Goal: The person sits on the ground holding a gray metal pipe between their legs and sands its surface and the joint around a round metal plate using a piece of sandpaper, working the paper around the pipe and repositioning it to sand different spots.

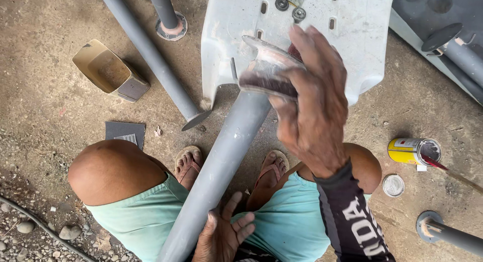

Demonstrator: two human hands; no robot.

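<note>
A long grey metal pipe (221, 161) runs from between my knees up to a flanged end (261, 53) resting against a white plastic seat shell (322, 25). My right hand (312, 101) presses a folded strip of dark sandpaper (266, 83) around the pipe just below the flange. My left hand (224, 237) grips the pipe low down, near my lap. I squat in light green shorts and sandals.
Another grey pipe (151, 53) lies at the left beside a tan plastic scoop (108, 71) and a dark sandpaper sheet (125, 134). A yellow paint can (413, 151) with a brush, its lid (393, 185) and more flanged pipes (448, 234) lie at the right.
</note>
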